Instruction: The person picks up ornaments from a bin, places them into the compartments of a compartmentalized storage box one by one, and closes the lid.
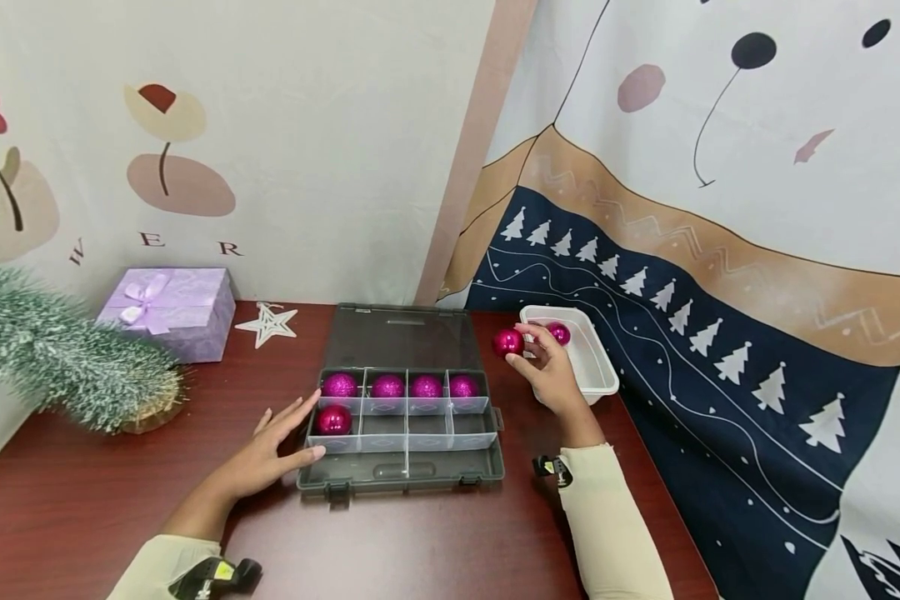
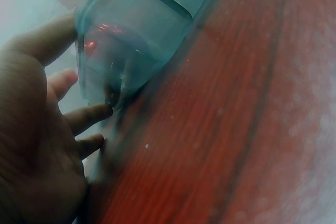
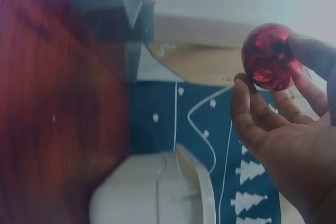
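A dark translucent compartment box [image 1: 450, 468] lies on the table with its lid [image 1: 401, 337] raised at the back. Each back-row cell holds a glittery magenta Christmas bauble [image 1: 387, 386], and a shiny one [image 1: 333, 420] sits in the leftmost cell of the row in front. My left hand [image 1: 266, 458] touches the box's left side, fingers spread and fairly straight. To the right of the box, my right hand [image 1: 555, 379] pinches a shiny magenta bauble [image 1: 507, 342] between thumb and fingertips, seen closely in the right wrist view. Another shiny bauble [image 1: 559, 333] lies in the white plastic tub [image 1: 598, 367].
At the left stand a frosted artificial tree [image 1: 67, 350] and a lilac gift box [image 1: 195, 321] with a bow. A white star ornament [image 1: 267, 325] lies beside the gift box. Printed fabric [image 1: 690, 375] hangs along the table's right edge, behind the tub.
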Demonstrator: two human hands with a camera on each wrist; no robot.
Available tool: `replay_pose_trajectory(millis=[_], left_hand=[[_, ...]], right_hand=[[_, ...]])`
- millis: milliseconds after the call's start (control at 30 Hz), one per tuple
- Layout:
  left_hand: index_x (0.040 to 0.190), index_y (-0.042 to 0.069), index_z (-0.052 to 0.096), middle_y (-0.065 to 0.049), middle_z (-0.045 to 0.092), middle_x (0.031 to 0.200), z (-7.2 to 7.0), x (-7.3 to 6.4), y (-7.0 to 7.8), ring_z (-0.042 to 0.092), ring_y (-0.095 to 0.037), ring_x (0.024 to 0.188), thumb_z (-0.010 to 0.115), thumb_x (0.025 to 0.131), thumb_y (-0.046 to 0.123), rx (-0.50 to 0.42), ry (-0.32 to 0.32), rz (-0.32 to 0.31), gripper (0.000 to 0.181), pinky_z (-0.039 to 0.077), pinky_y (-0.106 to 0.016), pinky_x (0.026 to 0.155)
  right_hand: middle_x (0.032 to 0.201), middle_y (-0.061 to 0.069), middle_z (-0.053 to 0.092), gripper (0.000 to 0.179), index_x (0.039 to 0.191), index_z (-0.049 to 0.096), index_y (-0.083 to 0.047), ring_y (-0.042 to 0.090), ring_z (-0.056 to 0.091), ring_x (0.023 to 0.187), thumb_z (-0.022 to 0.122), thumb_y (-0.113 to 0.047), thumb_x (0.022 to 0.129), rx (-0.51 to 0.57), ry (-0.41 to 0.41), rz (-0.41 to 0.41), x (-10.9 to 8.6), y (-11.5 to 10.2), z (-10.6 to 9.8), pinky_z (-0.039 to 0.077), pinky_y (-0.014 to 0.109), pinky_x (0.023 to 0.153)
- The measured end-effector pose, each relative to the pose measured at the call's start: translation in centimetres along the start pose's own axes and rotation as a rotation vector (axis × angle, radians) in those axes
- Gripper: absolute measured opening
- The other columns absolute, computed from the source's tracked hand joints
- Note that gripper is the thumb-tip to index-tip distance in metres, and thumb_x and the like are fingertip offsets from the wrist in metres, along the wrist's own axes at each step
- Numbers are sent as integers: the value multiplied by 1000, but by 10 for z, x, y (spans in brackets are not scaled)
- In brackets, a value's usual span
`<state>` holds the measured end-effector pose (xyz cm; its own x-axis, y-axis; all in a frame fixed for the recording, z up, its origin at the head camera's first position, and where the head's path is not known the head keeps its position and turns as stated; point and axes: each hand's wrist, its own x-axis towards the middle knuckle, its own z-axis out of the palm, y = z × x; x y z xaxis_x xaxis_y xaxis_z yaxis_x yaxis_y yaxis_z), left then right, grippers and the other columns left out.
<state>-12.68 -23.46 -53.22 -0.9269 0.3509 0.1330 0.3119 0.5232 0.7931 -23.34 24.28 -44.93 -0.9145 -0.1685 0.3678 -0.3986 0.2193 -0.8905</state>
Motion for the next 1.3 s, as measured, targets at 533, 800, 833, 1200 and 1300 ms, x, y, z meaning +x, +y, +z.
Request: replay_pose_trajectory(millis=[533,800,833,1200,1300], left_hand=[[174,22,30,-26,33,176,0,0,0,19,-66,160,77,98,31,-9,-1,9,90,-9,-83,128],[174,19,30,-27,33,176,1,0,-3,19,-67,160,77,99,31,-7,3,16,90,-8,-83,127],[174,18,30,-27,33,176,2,0,-3,19,-67,160,77,99,31,-5,2,15,90,-9,-83,127],[174,20,30,-28,34,175,1,0,-3,19,-67,160,77,99,31,-11,3,21,90,-9,-84,127],[174,20,30,-28,34,176,1,0,-3,19,-67,160,77,99,31,-9,0,14,89,-9,-83,127]], right_hand=[[150,29,49,53,149,55,10,10,68,124,71,11,98,112,-172,-39,-12,-16,42,58,18,105],[148,28,52,51,146,61,8,15,68,123,73,12,97,126,-243,-68,-16,-19,63,60,21,104],[149,28,52,51,146,61,8,15,68,123,73,12,96,137,-250,-67,-17,-20,66,60,21,103],[144,29,57,50,140,64,9,25,67,123,78,12,93,109,-274,-102,-21,-32,93,64,34,104],[143,28,58,49,140,65,8,29,67,124,78,12,93,101,-287,-85,-22,-36,99,65,35,102]])
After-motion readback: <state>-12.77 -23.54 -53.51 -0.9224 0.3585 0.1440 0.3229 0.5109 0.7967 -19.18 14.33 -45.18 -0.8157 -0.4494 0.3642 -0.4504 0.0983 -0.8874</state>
